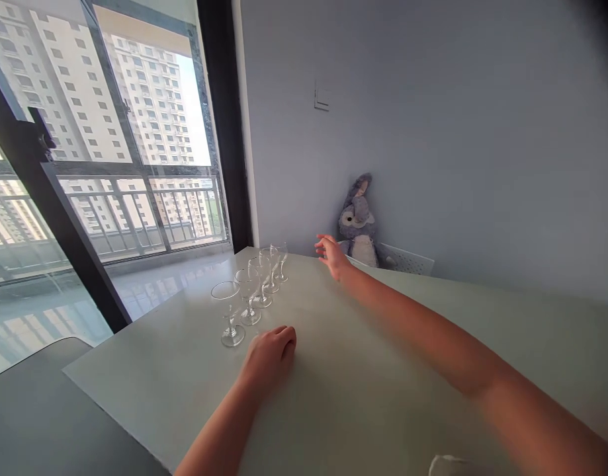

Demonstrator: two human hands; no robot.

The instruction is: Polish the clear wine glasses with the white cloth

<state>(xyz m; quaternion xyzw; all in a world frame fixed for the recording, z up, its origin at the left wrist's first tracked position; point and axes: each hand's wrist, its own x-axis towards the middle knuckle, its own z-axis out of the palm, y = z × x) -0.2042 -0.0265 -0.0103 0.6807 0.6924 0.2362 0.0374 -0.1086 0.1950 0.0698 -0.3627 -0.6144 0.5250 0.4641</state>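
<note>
Stemmed glasses [249,291]: in one row on your table [343,383], before you, somewhat left.
Plush rabbit [362,246]: behind the table's far edge.
Window [155,125]: left of the glasses.

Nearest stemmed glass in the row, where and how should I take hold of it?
Probably pinch the stem from the near side: the glass stands upright, its stem is slim between bowl and broad foot, and the other glasses stand behind.

No text, label, brand, number or sign can be read here.
</note>
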